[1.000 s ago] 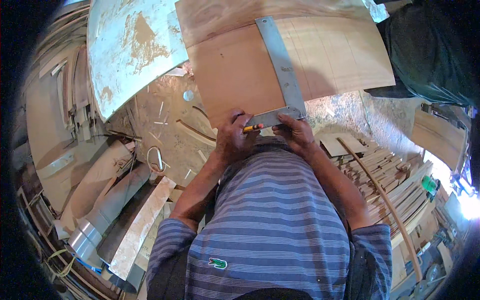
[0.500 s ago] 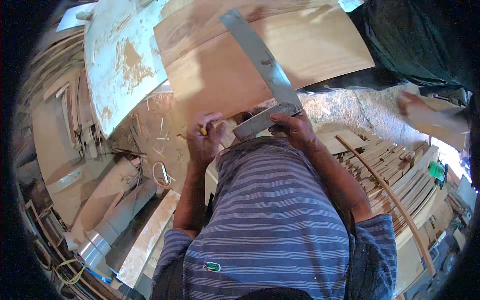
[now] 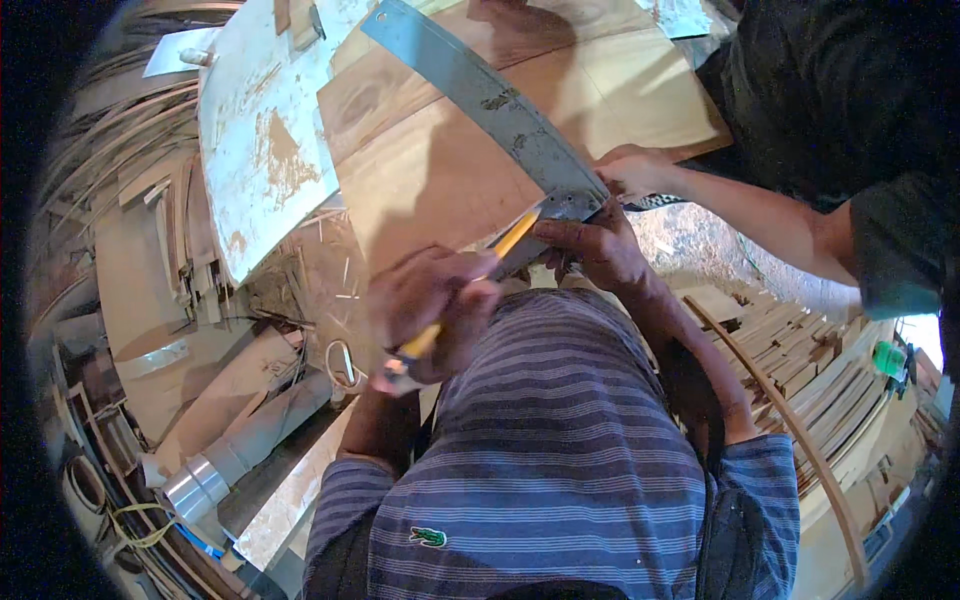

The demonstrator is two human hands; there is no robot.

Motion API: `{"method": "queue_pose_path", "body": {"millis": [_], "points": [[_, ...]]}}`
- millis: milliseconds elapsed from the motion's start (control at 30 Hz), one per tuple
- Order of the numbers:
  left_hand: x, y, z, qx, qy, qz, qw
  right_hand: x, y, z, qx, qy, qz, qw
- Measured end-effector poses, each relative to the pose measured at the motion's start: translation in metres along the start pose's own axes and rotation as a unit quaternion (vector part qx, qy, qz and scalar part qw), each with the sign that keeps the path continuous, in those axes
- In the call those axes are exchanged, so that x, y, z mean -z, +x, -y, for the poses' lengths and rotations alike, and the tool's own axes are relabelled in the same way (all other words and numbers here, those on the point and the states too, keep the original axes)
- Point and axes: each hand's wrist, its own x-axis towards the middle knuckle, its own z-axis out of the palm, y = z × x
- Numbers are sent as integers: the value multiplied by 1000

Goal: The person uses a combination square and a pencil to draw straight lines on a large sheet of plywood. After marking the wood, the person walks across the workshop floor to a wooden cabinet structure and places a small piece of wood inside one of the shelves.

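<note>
My left hand (image 3: 435, 310), slightly blurred, is closed round a yellow pencil (image 3: 517, 233) whose upper end reaches the inner corner of a carpenter's square. The square's long metal blade (image 3: 470, 95) lies slantwise across a wooden panel (image 3: 405, 190). My right hand (image 3: 595, 248) grips the square near its corner, thumb on top and fingers partly hidden underneath. The square's short arm runs behind my left hand and is partly covered. Just beyond my right hand, another person's hand (image 3: 635, 172) is at the panel's near right edge.
A stained white board (image 3: 260, 150) lies left of the panel. Stacked wood strips (image 3: 800, 350) and a long thin stick (image 3: 775, 400) are at the right. A grey pipe (image 3: 240, 450) and curved wood offcuts (image 3: 175, 230) crowd the left. The other person's dark-clothed body (image 3: 810, 110) stands at the far right.
My left hand has moved right and down toward the square, with the pencil now showing plainly. The square's blade has tilted further left. The other person's hand has come to the panel edge.
</note>
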Motion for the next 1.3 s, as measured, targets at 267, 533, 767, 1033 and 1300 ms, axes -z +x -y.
{"method": "queue_pose_path", "body": {"millis": [267,533,767,1033,1300], "points": [[-24,16,-3,-155,122,-10,980,1,7,-9,33,-92,52,994],[-4,15,-9,-138,162,-3,977,-15,24,-6,88,-48,73,992],[10,10,-8,-127,164,-57,977,-35,38,-11,110,-4,120,987],[34,8,-4,-103,149,-105,978,-76,41,14,191,-187,131,955],[64,-32,16,-5,65,-404,912,-98,57,37,128,-57,165,976]]}}
